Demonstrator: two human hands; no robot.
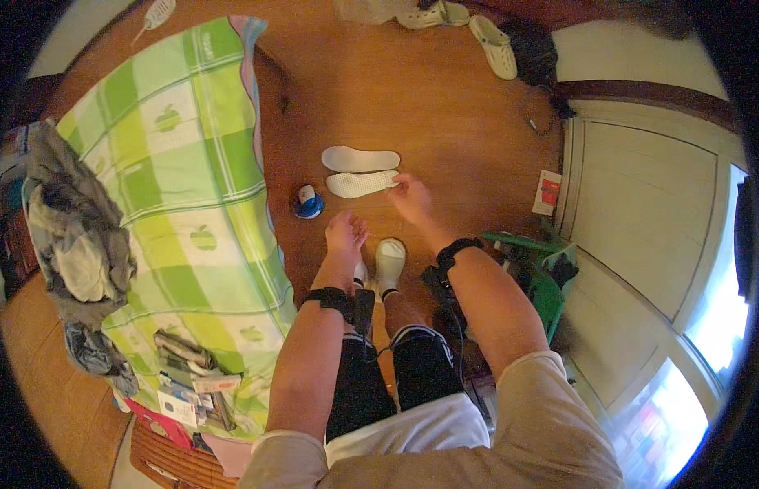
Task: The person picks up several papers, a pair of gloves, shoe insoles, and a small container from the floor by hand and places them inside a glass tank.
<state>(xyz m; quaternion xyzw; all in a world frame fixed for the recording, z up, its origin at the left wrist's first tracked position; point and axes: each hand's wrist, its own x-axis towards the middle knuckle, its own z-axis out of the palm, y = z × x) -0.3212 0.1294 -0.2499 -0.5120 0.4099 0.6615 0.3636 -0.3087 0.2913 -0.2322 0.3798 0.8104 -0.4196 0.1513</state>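
Observation:
Two pale insoles [361, 159] lie side by side on the wooden floor ahead of me, pointing sideways. The nearer insole [355, 185] has a dotted, textured surface, while the farther one looks smooth. My right hand [410, 200] has its fingertips closed on the right end of the nearer insole. Nothing shows in my left hand [345, 235], which hovers just short of that insole with its fingers loosely bent and apart. A small round blue and white object [308, 202] sits to the left of the insoles; its kind is unclear.
A table with a green checked cloth [192, 196] fills the left side, bearing dark clothes [78, 220] and small packages. Pale clogs [494, 47] lie at the far edge. A green frame [545, 301] and a pale door [640, 204] stand at right. My shoe [390, 261] is close below.

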